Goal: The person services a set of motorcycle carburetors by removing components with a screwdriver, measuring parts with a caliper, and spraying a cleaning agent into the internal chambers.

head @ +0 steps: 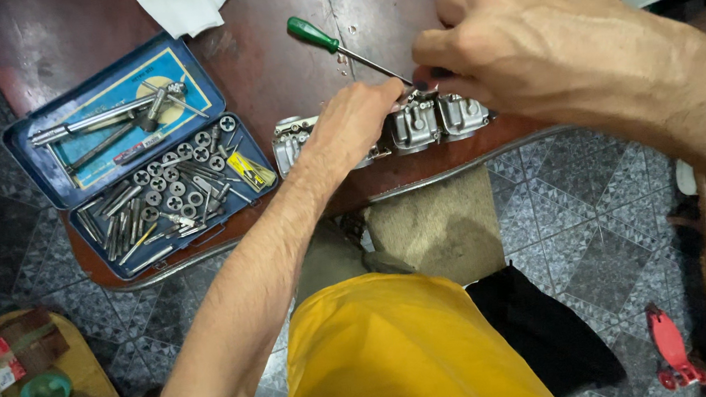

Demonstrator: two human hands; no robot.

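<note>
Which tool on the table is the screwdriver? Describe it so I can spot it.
On the dark red table, look right of the open blue tool case. The screwdriver lies slanted above the metal carburetor block; its bright green handle sets it apart from the grey steel tools.

The carburettors [415, 125] lie on the table [273, 61], at its near edge. The tool case [140, 153] lies left of them, the screwdriver [340, 48] behind.
</note>
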